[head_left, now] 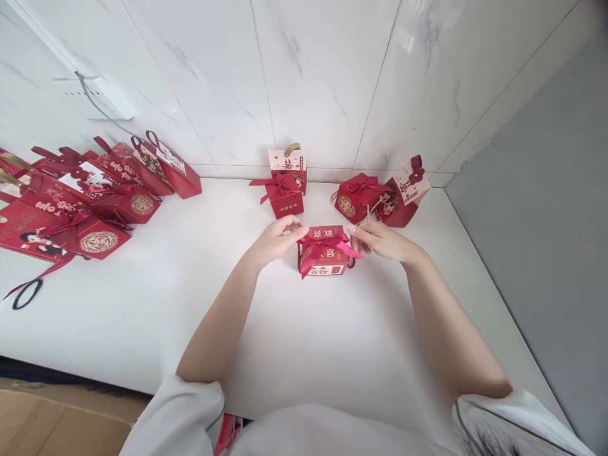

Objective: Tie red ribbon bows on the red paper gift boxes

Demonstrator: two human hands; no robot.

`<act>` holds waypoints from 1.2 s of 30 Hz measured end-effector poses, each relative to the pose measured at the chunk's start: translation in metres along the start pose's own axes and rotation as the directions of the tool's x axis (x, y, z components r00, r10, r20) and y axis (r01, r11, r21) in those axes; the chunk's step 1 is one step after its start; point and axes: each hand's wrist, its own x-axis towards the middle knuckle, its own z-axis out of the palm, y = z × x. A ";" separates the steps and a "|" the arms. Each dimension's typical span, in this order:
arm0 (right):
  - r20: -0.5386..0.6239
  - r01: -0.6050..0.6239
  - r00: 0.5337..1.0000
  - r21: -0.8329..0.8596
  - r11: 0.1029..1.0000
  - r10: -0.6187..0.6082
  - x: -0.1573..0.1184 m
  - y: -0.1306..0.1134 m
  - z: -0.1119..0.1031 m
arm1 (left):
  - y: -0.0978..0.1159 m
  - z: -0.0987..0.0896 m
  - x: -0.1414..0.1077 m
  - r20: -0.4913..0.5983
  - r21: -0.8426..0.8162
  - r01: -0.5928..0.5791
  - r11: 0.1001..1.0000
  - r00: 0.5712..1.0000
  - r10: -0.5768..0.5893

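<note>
A small red gift box (327,254) with gold and white printing rests on the white table in front of me. Across its top is a tied magenta ribbon (327,242), its tails hanging over the front and right. My left hand (279,240) is at the box's upper left corner, thumb and fingers pinched at the bow's left loop. On the opposite corner, my right hand (380,240) has curled fingers and a thumb closed at the bow's right loop. The exact contact of the fingertips is partly hidden. Dark red cord handles show at the box's sides.
Behind the hands stand a bowed red box (287,204), another bowed box (356,201) and a tagged box (403,196). Several red boxes (114,196) crowd the left. Scissors (27,294) lie at the table's left. A tiled wall (323,82) closes the back; a cardboard box (61,418) is lower left.
</note>
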 end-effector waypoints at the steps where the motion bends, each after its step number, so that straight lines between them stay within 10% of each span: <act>1: 0.020 -0.018 1.000 0.020 1.000 0.018 -0.001 -0.003 0.000 | 0.000 0.001 0.000 -0.053 0.024 -0.033 0.999 0.998 0.034; 17: 0.277 0.044 0.960 0.030 0.999 -0.050 -0.005 -0.019 0.006 | -0.006 0.039 0.008 -0.057 0.123 -0.266 0.956 0.960 0.274; 36: 0.380 0.005 0.924 0.115 0.993 -0.048 -0.001 -0.004 0.001 | -0.013 0.040 0.016 -0.102 0.107 -0.203 0.973 0.972 0.214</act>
